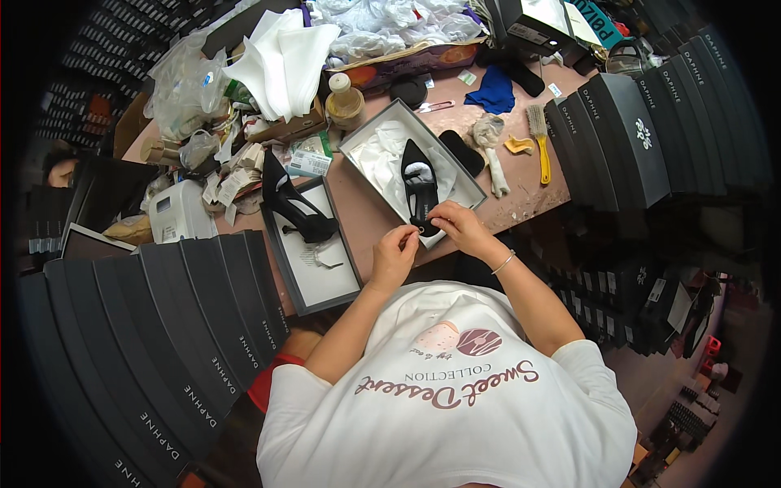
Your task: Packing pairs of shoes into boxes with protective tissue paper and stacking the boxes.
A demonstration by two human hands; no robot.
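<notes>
Your left hand (394, 259) and right hand (462, 228) meet at the back end of a black shoe (414, 198); thumb and finger of each are pressed together, pinching it there from either side, though your fingertips hide exactly which bit each one has. A bracelet (504, 264) circles your right wrist. The shoe sits in a grey box (368, 180), its opening up and its pointed toe away from you, with white tissue (382, 146) around it; your hands are over the box's near corner. Left of that, a second shoe (294, 205) lies tilted in a shallow lid (321, 283) with a white inside. Just right of the box, on the pink table (529, 215), you have a black pad (461, 153), partly behind the rim, then a whitish rag (490, 138), a small yellow piece (518, 145) and a brush (545, 163) with a yellow handle. Beyond these is a blue cloth (491, 91). At the box's far left stands a bottle (345, 107), with white sheets (281, 61) piled behind it. Farther out, dark cartons stand in rows at your left (191, 313) and right (622, 134), and a white machine (181, 211) sits past the left row.
</notes>
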